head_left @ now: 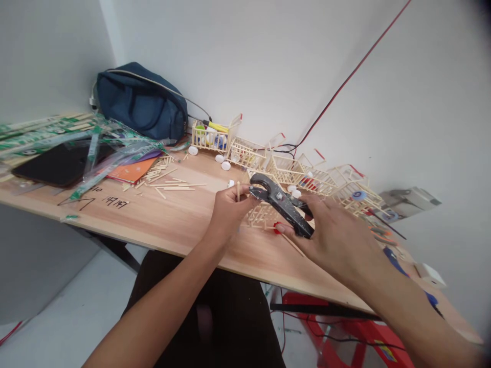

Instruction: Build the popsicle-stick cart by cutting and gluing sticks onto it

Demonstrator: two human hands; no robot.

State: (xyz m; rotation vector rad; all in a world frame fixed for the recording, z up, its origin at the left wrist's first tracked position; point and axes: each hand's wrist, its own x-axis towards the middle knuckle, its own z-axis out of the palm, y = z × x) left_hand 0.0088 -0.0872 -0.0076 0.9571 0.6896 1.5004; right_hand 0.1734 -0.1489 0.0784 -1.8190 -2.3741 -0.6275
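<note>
My right hand (332, 230) is wrapped round the handles of black, paint-flecked pruning shears (282, 204). Their hooked jaws point left, toward my left hand (229, 207). Between thumb and fingers, my left hand pinches a thin wooden stick (238, 190), whose short end stands up beside the jaws. I cannot tell whether the jaws touch it. Behind and under the shears sits a small lattice frame of wooden sticks (258, 215), partly hidden. A red piece (276, 228) lies by my right thumb, and a loose stick (292, 245) slants toward the table's front edge.
Several stick-built miniature carts (247, 153) line the wall. At the left lie cut sticks (172, 185), orange paper (132, 170), a dark tablet-like slab (57, 166) and plastic wrappers (86, 176). A blue bag (140, 105) stands behind. Red stools (345, 332) are under the table (184, 225).
</note>
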